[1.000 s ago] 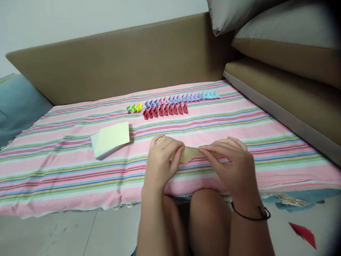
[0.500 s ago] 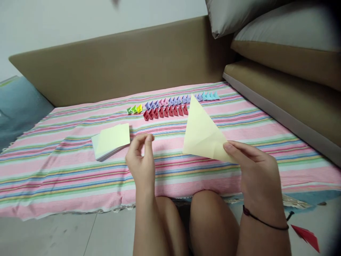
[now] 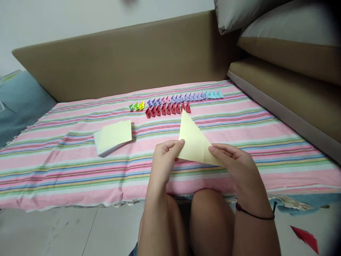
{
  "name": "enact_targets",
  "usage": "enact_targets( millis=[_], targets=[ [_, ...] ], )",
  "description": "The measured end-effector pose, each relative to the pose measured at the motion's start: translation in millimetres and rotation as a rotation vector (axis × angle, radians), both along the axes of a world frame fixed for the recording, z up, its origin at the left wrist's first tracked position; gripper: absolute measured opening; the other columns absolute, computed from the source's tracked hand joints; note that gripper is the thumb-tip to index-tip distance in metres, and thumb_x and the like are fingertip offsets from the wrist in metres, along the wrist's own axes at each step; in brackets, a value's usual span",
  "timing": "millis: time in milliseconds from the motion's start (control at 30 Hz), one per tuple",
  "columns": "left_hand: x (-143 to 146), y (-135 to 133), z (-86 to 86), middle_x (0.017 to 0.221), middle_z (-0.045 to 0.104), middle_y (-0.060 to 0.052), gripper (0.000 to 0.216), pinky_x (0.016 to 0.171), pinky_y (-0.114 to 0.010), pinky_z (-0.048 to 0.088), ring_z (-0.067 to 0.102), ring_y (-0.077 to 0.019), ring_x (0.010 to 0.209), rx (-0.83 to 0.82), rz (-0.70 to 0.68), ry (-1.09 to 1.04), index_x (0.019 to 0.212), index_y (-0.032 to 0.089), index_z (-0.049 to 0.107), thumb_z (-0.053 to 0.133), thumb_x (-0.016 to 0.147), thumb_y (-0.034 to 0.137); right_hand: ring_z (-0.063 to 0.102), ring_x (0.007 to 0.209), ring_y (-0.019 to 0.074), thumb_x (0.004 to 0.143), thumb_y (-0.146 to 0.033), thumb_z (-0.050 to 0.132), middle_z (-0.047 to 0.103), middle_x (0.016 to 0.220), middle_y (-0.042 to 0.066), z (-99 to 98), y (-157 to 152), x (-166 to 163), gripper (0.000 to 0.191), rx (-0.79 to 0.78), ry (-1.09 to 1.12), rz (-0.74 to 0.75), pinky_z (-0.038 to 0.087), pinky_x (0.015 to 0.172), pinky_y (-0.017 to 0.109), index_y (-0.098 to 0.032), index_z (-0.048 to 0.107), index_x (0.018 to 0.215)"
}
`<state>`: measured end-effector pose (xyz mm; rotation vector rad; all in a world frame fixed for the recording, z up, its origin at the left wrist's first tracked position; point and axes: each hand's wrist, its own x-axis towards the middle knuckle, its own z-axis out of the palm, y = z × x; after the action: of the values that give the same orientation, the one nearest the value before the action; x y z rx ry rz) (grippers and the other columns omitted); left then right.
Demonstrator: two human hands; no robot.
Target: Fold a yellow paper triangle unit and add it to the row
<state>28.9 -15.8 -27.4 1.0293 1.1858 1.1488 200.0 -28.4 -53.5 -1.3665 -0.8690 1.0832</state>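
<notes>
A pale yellow paper folded into a triangle point(image 3: 192, 141) stands tilted above the striped cloth point(image 3: 66, 167). My left hand point(image 3: 165, 160) pinches its lower left corner. My right hand point(image 3: 236, 167) pinches its lower right edge; a black band circles that wrist. A stack of pale yellow sheets point(image 3: 114, 137) lies to the left of my hands. Beyond the paper are rows of small folded pieces: red ones point(image 3: 167, 109), purple ones point(image 3: 183, 97), light blue ones point(image 3: 214, 94) and green and yellow ones point(image 3: 136, 106).
A tan sofa back point(image 3: 119, 60) runs behind the cloth. Tan and grey cushions point(image 3: 287, 53) are piled at the right. A teal cushion point(image 3: 21, 103) sits at the left. A red paper scrap point(image 3: 306, 237) lies on the tiled floor by my knees point(image 3: 207, 217).
The paper was unfolded from a narrow strip into a triangle and lifted by my right hand. My left hand let go, then returned and pinched its left corner.
</notes>
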Motion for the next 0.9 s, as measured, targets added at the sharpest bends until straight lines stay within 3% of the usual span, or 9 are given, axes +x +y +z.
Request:
enact_targets(
  millis=[333,567,800,900],
  targets=[
    [-3.4,0.1,-0.5,0.068,0.07,-0.005,0.031,0.061,-0.027,0.055,0.065,-0.0168,0.064,-0.12,-0.178,-0.045,0.072,0.015,0.075,0.07,0.072,0.046,0.063,0.063,0.0188,0.066,-0.043,0.073,0.073,0.071,0.003,2.9,-0.4,-2.0,0.022,-0.062,-0.078,0.089,0.046,0.051,0.027,-0.021,0.074,0.071],
    [-5.8,-0.4,-0.9,0.069,0.068,-0.004,0.029,0.065,-0.027,0.055,0.064,-0.0173,0.068,-0.116,-0.191,0.009,0.073,0.015,0.075,0.066,0.076,0.043,0.064,0.068,0.0189,0.069,-0.041,0.072,0.072,0.075,0.002,2.6,-0.1,-3.5,0.02,-0.004,-0.061,0.057,0.048,0.056,0.027,-0.022,0.073,0.074],
    [-9.9,4.3,-9.2,0.064,0.062,-0.001,0.034,0.066,-0.027,0.053,0.059,-0.0159,0.067,-0.046,-0.209,0.123,0.068,0.014,0.071,0.066,0.076,0.047,0.064,0.069,0.019,0.073,-0.042,0.069,0.072,0.075,0.003,1.7,1.3,-5.4,0.023,0.082,-0.178,0.038,0.048,0.058,0.028,-0.021,0.073,0.08],
    [-10.0,6.6,-13.4,0.07,0.065,-0.004,0.036,0.068,-0.031,0.053,0.062,-0.0192,0.071,-0.005,-0.23,0.223,0.075,0.013,0.071,0.061,0.08,0.047,0.064,0.069,0.0188,0.076,-0.041,0.066,0.072,0.075,0.002,4.0,0.4,-6.4,0.021,0.112,-0.308,0.007,0.047,0.058,0.028,-0.021,0.073,0.078]
  ],
)
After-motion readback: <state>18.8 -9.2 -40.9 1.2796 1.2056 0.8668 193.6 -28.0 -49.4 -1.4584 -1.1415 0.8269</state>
